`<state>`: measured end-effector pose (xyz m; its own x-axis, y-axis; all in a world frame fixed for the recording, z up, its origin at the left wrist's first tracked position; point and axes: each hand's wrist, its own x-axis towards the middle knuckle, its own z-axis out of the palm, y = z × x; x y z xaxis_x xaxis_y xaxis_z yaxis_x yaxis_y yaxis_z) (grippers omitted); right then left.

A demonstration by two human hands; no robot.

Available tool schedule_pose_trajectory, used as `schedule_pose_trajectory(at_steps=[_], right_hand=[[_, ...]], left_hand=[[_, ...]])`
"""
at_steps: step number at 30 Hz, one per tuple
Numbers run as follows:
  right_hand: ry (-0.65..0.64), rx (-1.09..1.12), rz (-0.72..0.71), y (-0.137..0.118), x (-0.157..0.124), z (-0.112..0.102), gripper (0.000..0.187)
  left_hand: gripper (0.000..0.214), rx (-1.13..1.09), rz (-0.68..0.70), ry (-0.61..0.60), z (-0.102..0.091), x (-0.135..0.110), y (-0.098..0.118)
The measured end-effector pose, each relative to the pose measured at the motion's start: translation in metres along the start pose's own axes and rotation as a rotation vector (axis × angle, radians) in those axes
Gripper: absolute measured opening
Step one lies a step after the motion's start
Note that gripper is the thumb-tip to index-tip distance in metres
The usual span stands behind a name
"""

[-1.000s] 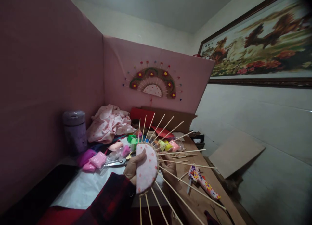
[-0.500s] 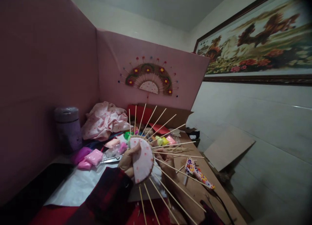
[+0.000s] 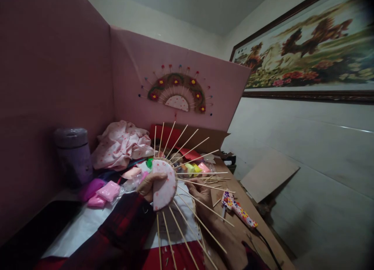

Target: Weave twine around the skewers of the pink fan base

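Held the fan [image 3: 161, 195] above the table [image 3: 241, 198], pinching its disc [image 3: 168, 190] in the left hand [image 3: 147, 185], with unclear grip in the right hand [image 3: 200, 191]; seemed light, with fragile sticks [image 3: 184, 145], best held by the disc.

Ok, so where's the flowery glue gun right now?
In the head view, the flowery glue gun lies on the brown tabletop, right of the right hand and nearer the camera than the loose sticks.
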<state>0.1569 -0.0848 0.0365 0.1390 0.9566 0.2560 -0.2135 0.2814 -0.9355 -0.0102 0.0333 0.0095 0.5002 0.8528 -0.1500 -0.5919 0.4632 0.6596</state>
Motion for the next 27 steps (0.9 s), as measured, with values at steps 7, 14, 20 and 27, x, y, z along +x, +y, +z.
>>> schedule_pose_trajectory(at_steps=[7, 14, 20, 27], right_hand=[[-0.001, 0.006, -0.013, 0.004, 0.011, -0.001, 0.025], [0.010, 0.023, -0.056, -0.005, -0.012, -0.025, 0.024], [0.037, 0.061, -0.105, 0.002, 0.001, -0.035, 0.022], [0.086, 0.142, -0.132, 0.017, 0.055, -0.033, 0.030]], left_hand=[[0.013, -0.021, -0.013, -0.027, -0.001, -0.006, 0.007], [0.019, -0.003, 0.103, -0.069, -0.006, -0.004, 0.010], [0.015, -0.018, 0.065, -0.089, -0.007, -0.005, 0.011], [0.015, 0.018, 0.095, 0.002, -0.007, -0.006, 0.017]])
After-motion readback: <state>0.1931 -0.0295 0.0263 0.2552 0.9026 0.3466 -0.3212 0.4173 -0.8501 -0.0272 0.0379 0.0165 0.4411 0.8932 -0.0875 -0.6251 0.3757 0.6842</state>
